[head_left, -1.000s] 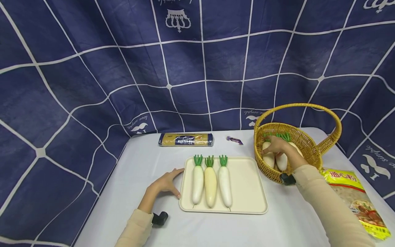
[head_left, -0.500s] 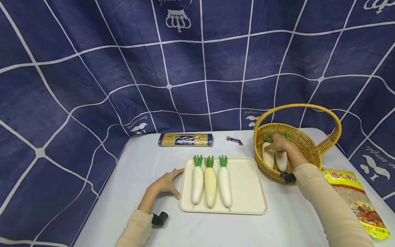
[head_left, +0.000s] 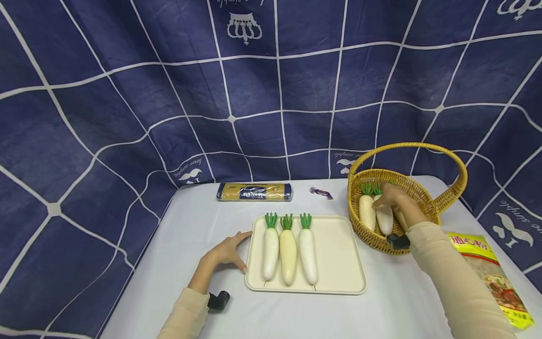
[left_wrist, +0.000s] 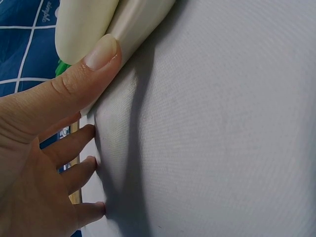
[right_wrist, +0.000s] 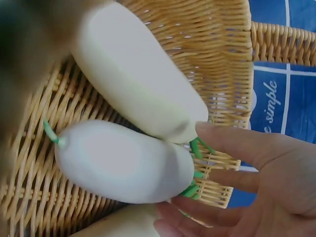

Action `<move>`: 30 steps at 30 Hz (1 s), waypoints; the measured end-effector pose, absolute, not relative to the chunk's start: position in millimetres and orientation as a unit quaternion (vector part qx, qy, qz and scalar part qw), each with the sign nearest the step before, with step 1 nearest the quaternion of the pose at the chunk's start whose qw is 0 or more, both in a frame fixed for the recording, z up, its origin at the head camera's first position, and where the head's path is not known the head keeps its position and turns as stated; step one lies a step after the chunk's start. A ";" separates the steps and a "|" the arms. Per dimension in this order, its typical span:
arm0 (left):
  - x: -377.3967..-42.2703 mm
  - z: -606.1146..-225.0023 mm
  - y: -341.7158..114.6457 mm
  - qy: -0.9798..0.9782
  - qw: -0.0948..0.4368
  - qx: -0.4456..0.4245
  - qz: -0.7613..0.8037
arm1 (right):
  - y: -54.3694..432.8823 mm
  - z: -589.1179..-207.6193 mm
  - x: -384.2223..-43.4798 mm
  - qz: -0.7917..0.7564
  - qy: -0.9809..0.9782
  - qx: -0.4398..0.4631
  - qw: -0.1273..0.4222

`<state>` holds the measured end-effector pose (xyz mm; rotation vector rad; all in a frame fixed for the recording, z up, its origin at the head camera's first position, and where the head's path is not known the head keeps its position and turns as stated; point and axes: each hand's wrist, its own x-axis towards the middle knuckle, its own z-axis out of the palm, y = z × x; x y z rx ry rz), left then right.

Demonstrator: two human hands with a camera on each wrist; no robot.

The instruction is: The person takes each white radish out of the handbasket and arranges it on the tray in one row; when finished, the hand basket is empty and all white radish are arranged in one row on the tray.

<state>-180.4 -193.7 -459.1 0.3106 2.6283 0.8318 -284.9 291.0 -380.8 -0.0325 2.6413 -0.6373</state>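
Observation:
My left hand stays at the left side of a cream tray, fingers spread and thumb on its rim. Three daikon radishes with green tops lie side by side in the tray: a white one, a yellowish one and another white one. At the right, my right hand reaches into a wicker basket with three more daikons. Its thumb is by the leafy end of a cream daikon; its loosely bent fingers pass beside a white daikon and over a third daikon.
A gold and blue pasta packet and a small purple wrapped candy lie behind the tray. The basket's tall handle arches over its opening. A yellow food bag lies right of my right forearm. A blue curtain hangs behind the table.
My right hand has shifted rightward within the basket, from over the left daikon, uncovering the green tops of the left and middle ones. The left hand and tray have held still.

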 end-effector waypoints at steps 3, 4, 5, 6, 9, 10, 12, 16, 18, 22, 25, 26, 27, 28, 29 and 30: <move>-180.6 -458.8 -193.8 0.932 0.183 0.108 0.293 | 294.8 -378.2 -286.2 -0.256 0.935 -0.002 0.247; -180.5 -458.7 -193.8 0.932 0.183 0.107 0.293 | 295.8 -377.4 -286.6 -0.266 0.929 0.003 0.259; -180.5 -458.8 -193.8 0.932 0.183 0.107 0.293 | 296.8 -376.0 -286.6 -0.275 0.923 0.007 0.269; -180.6 -459.2 -193.8 0.933 0.182 0.106 0.292 | 298.0 -374.9 -286.6 -0.280 0.920 0.008 0.274; -180.2 -458.8 -193.4 0.933 0.182 0.106 0.293 | 300.2 -371.5 -286.0 -0.288 0.913 0.008 0.287; -180.1 -458.9 -193.3 0.933 0.181 0.106 0.293 | 300.8 -371.1 -285.9 -0.288 0.913 0.008 0.290; -179.8 -458.6 -193.1 0.933 0.180 0.107 0.294 | 301.5 -371.0 -286.5 -0.286 0.913 0.008 0.291; -179.4 -458.3 -193.1 0.932 0.179 0.111 0.295 | 302.1 -374.3 -289.0 -0.284 0.911 0.012 0.298; -179.4 -458.3 -193.1 0.932 0.179 0.112 0.294 | 302.1 -376.6 -290.4 -0.286 0.909 0.015 0.301; -179.4 -458.1 -192.9 0.932 0.179 0.111 0.294 | 301.5 -380.0 -291.9 -0.291 0.907 0.019 0.302; -179.7 -457.7 -192.7 0.932 0.180 0.110 0.295 | 301.1 -382.4 -292.4 -0.296 0.908 0.018 0.296; -179.7 -457.7 -192.7 0.932 0.180 0.109 0.296 | 300.8 -383.1 -292.5 -0.298 0.908 0.019 0.293; -179.8 -457.6 -192.7 0.931 0.181 0.109 0.296 | 301.1 -384.0 -292.7 -0.300 0.909 0.018 0.290; -179.9 -457.7 -192.7 0.931 0.182 0.109 0.297 | 301.2 -384.9 -292.8 -0.302 0.909 0.018 0.286; -180.0 -457.7 -192.8 0.931 0.182 0.109 0.298 | 301.5 -385.6 -293.0 -0.302 0.910 0.016 0.283; -180.0 -457.6 -192.8 0.930 0.182 0.109 0.299 | 301.7 -386.1 -293.1 -0.302 0.912 0.016 0.279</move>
